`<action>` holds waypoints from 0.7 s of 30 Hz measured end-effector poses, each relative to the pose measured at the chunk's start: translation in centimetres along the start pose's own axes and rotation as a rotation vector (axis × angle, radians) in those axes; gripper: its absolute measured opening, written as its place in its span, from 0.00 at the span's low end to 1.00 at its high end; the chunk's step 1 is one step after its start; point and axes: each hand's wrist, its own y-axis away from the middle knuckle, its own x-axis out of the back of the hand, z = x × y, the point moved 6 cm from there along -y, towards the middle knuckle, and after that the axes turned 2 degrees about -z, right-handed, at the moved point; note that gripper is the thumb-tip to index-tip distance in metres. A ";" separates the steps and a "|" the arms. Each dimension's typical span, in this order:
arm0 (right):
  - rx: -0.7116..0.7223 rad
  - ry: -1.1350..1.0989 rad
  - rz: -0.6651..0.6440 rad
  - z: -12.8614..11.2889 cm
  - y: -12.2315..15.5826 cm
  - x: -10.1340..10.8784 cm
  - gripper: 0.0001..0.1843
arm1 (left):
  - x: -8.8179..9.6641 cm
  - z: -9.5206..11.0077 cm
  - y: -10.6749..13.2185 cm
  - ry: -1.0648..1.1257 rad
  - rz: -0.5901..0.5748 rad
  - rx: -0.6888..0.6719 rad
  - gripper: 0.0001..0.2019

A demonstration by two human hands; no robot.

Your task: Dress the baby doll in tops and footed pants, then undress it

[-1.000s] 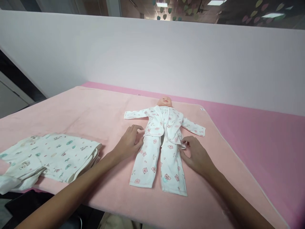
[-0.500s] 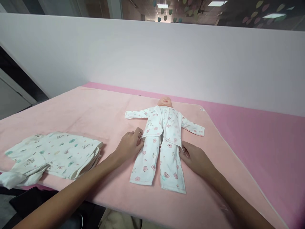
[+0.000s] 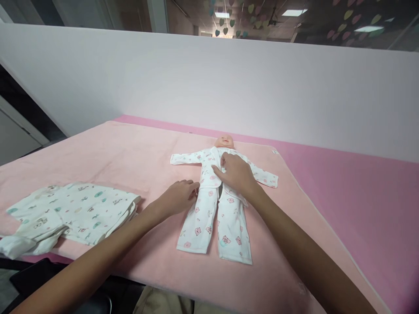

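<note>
A baby doll (image 3: 224, 141) lies on its back in a white, pink-printed baby jacket (image 3: 207, 171) and matching baby pants (image 3: 203, 221). The jacket's sleeves stretch out to both sides, and its front flaps hang apart at the bottom. My left hand (image 3: 180, 197) is at the jacket's left hem, where it meets the pants, fingers curled and closed at the cloth edge. Over the chest hovers or rests my right hand (image 3: 238, 173), thumb and fingers apart; it hides part of the right front flap.
Another printed baby garment (image 3: 88, 209) lies folded at the left on the pink blanket (image 3: 140, 148). Behind rises a white partition wall (image 3: 209, 83) with a window above. A pink tabletop (image 3: 369, 196) shows on the right. A dark object (image 3: 36, 279) is below the table edge.
My right hand has let go of the jacket's right hem and moved up and left over the chest, its fingers opening. My left hand stays at the left hem.
</note>
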 end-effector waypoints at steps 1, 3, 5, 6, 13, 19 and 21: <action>-0.008 0.044 -0.024 -0.1 -1.1 -0.7 0.15 | -0.1 -0.2 0.0 0.004 -0.008 -0.009 0.07; -0.023 0.117 -0.070 0.0 -2.4 -1.8 0.14 | 0.0 -0.4 -0.1 -0.003 -0.024 -0.017 0.09; -0.036 0.147 -0.085 0.5 -2.8 -2.0 0.13 | 0.6 -0.7 -0.7 -0.029 -0.011 0.006 0.11; -0.044 0.144 -0.078 0.8 -2.8 -1.8 0.13 | 1.2 -0.7 -1.3 -0.044 0.015 0.027 0.11; -0.252 -0.172 -0.128 6.4 -1.1 -0.9 0.18 | 4.4 0.2 -9.9 0.039 0.328 0.070 0.09; -0.289 -0.320 -0.033 10.1 -0.7 -1.2 0.16 | 2.5 0.7 -15.7 0.227 0.365 0.003 0.17; -0.262 -0.345 0.027 10.7 -1.2 -1.0 0.12 | 2.0 1.0 -16.3 0.266 0.340 -0.079 0.18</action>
